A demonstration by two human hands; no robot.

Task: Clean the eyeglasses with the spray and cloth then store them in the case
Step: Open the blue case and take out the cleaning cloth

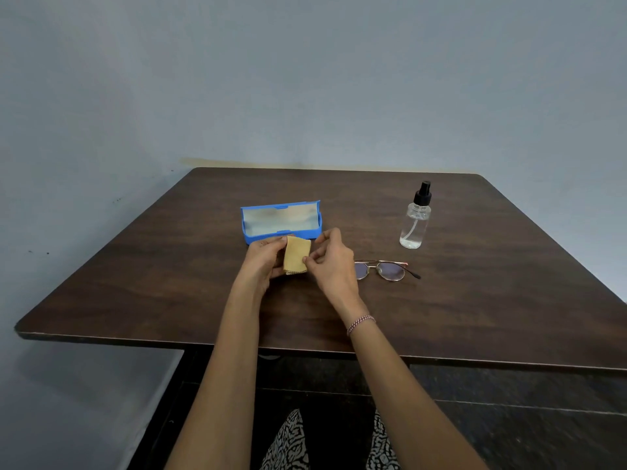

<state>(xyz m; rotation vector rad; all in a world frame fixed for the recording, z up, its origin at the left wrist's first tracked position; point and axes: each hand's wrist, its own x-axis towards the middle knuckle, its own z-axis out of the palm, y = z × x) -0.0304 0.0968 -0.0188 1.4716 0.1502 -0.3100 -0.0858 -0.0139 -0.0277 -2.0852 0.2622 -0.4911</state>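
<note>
Holding the folded yellow cloth (297, 254) above the table (169, 266), my left hand (263, 257) curls around its left edge while my right hand (330, 257) pinches its right edge. Behind it, the blue case (281, 221) lies open. Eyeglasses (385, 269) rest just right of my right hand; spray bottle (415, 218) stands upright beyond them.

The table (169, 283) is dark brown with wood lines. The case (261, 238) is bright blue outside and pale grey inside. The cloth (297, 257) is sandy yellow. The bottle (414, 225) is clear with a black top. The glasses (383, 270) have a thin gold frame. The bracelet (361, 323) is pink and white. The clothes (288, 446) are black and white squiggles. The wall (305, 79) is grey-blue.
</note>
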